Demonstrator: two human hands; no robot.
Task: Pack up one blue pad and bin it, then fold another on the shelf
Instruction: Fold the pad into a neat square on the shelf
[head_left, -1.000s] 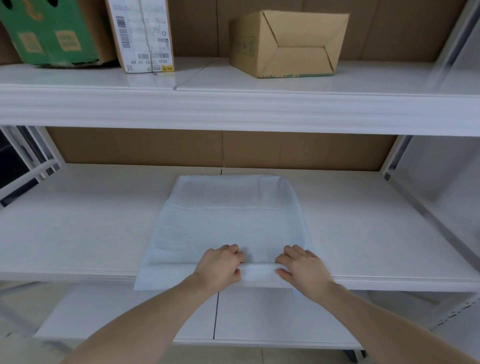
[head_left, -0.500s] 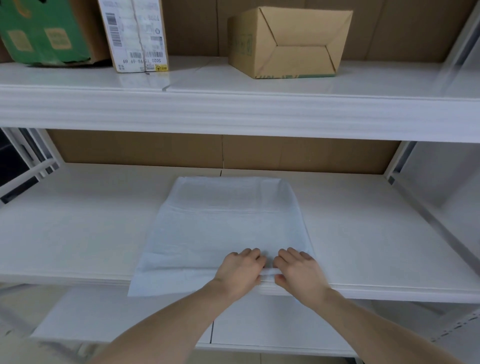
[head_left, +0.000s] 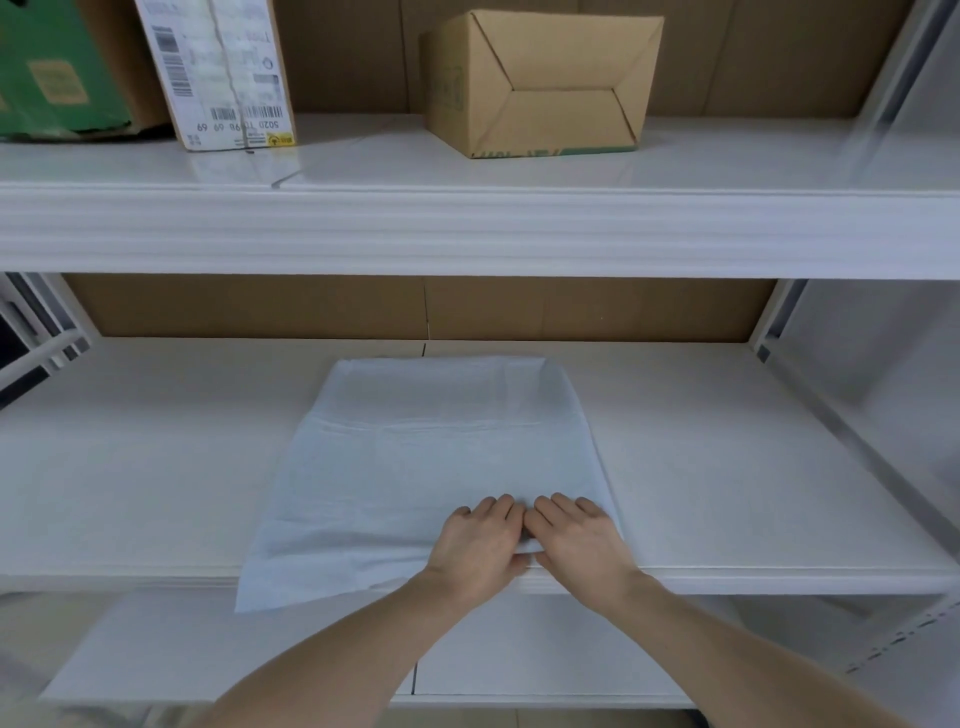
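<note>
Both hands, left hand (head_left: 480, 543) and right hand (head_left: 579, 540), are pinching the blue pad (head_left: 431, 457) at its near-right edge by the shelf lip (head_left: 779, 574), pad lying lengthwise away from them

A brown cardboard box (head_left: 540, 85) is sitting mid-way along the upper shelf (head_left: 467, 228), while a white labelled carton (head_left: 218, 73) (barcodes facing out) is standing beside a green box (head_left: 57, 67) at its left end.

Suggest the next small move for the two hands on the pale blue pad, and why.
Probably lift the pinched near edge and carry it toward the far edge. Both the left hand and right hand grip the pale blue pad there; it lies spread, its near-left corner overhanging the white shelf.
</note>
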